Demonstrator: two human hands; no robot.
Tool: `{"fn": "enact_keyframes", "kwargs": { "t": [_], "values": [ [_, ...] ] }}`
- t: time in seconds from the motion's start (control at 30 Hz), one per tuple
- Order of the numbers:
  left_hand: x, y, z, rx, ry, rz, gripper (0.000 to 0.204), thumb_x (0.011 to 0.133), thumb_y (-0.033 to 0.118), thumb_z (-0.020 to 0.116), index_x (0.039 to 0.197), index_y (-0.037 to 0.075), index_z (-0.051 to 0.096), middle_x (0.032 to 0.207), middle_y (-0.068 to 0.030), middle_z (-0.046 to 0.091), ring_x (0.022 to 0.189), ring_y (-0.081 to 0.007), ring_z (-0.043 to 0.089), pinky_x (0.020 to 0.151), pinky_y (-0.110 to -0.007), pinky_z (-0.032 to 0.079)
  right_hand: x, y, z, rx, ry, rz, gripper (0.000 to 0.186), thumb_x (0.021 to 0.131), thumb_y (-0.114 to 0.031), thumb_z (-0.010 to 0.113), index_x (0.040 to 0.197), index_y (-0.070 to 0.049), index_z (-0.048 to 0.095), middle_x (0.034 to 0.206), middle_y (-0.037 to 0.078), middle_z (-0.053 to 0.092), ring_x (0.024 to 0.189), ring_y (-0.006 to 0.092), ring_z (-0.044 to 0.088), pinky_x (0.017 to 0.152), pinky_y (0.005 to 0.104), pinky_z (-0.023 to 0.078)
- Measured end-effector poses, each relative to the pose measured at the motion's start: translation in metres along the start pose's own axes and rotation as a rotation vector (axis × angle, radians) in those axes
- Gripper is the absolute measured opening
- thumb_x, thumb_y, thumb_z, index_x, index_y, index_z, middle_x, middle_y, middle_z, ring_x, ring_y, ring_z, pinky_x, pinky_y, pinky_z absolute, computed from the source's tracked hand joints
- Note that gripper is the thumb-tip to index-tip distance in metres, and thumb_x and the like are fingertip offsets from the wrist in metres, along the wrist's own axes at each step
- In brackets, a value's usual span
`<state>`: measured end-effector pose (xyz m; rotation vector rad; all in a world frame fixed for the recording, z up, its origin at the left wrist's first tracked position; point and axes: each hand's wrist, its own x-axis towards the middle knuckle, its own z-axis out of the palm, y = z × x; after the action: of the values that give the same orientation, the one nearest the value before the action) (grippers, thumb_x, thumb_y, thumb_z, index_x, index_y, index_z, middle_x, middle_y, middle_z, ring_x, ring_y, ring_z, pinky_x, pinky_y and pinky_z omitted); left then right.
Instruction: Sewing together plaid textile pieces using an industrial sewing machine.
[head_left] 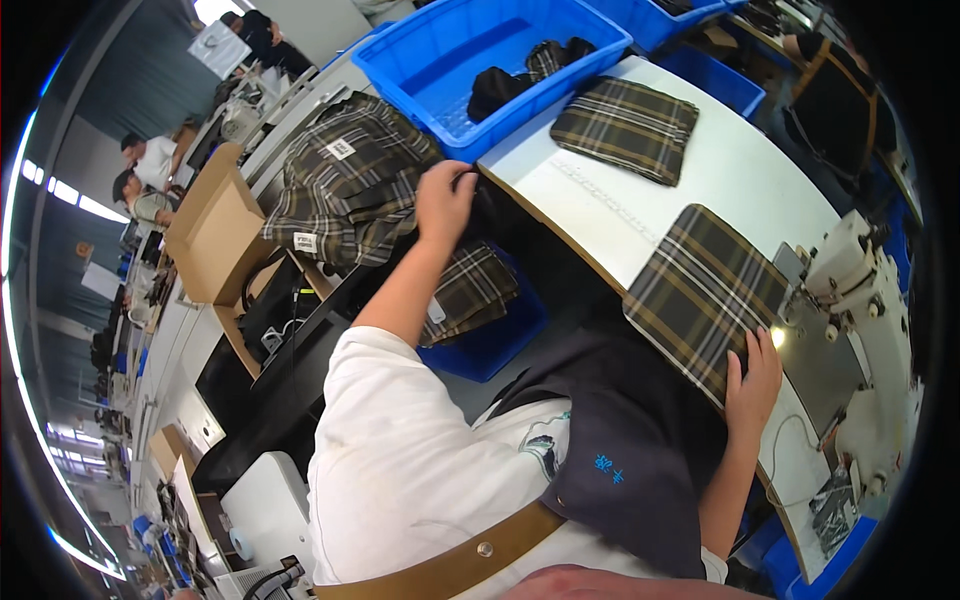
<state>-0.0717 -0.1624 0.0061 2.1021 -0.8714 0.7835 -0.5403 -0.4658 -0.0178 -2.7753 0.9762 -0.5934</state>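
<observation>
My left hand (443,203) is at the edge of a crumpled pile of plaid fabric with white labels (350,175), fingers curled; whatever they may grip is hidden. On the curved white table (760,180), my right hand (752,390) rests at the near right edge of a flat, square plaid piece (700,290), fingers slightly apart. A folded plaid bundle (623,128) lies farther back on that table. Below my left arm, more folded plaid fabric (470,285) sits over a blue bin (500,345).
A large blue tub (400,65) holds dark and plaid cloth at the back. A sewing machine (840,270) stands at right. An open cardboard box (215,235) with dark items is at left. Several people (150,160) are at workstations beyond; another person (830,110) is at upper right.
</observation>
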Motion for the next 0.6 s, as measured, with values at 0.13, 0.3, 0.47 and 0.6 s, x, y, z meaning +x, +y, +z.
{"fn": "enact_keyframes", "kwargs": {
  "t": [0.13, 0.3, 0.47, 0.6],
  "values": [
    [0.01, -0.107, -0.055, 0.593, -0.054, -0.171, 0.034, 0.088, 0.027, 0.078, 0.12, 0.017, 0.068, 0.129, -0.004, 0.067, 0.13, -0.0272, 0.056, 0.105, -0.054, 0.041, 0.0, 0.002, 0.004, -0.01, 0.014, -0.024, 0.043, 0.1, -0.022, 0.066, 0.137, -0.001, 0.063, 0.15, 0.015, 0.056, 0.14, 0.037, 0.05, 0.118, 0.0475, 0.037],
    [0.027, -0.157, -0.052, 0.946, -0.183, -0.205, 0.051, 0.09, 0.033, 0.077, 0.137, 0.022, 0.061, 0.152, -0.0016, 0.055, 0.15, -0.0255, 0.04, 0.112, -0.062, 0.034, 0.0, 0.001, 0.003, -0.014, 0.004, -0.014, 0.043, 0.1, -0.022, 0.065, 0.138, -0.001, 0.062, 0.15, 0.016, 0.056, 0.14, 0.037, 0.05, 0.118, 0.047, 0.037],
    [0.04, -0.185, -0.039, 0.944, -0.357, -0.123, 0.038, 0.094, 0.028, 0.072, 0.131, 0.02, 0.065, 0.145, -0.0011, 0.06, 0.147, -0.0235, 0.045, 0.115, -0.064, 0.034, 0.001, 0.003, 0.006, -0.023, -0.011, -0.004, 0.041, 0.101, -0.02, 0.064, 0.137, -0.001, 0.062, 0.15, 0.017, 0.057, 0.14, 0.0371, 0.051, 0.118, 0.0469, 0.038],
    [0.051, -0.184, -0.042, 0.851, -0.3, -0.164, 0.023, 0.098, 0.025, 0.068, 0.119, 0.015, 0.067, 0.125, -0.005, 0.071, 0.131, -0.0231, 0.06, 0.11, -0.058, 0.039, 0.0, 0.003, 0.007, -0.034, -0.003, -0.018, 0.041, 0.101, -0.02, 0.064, 0.137, -0.001, 0.062, 0.15, 0.017, 0.057, 0.139, 0.0371, 0.051, 0.118, 0.0469, 0.038]
  ]
}}
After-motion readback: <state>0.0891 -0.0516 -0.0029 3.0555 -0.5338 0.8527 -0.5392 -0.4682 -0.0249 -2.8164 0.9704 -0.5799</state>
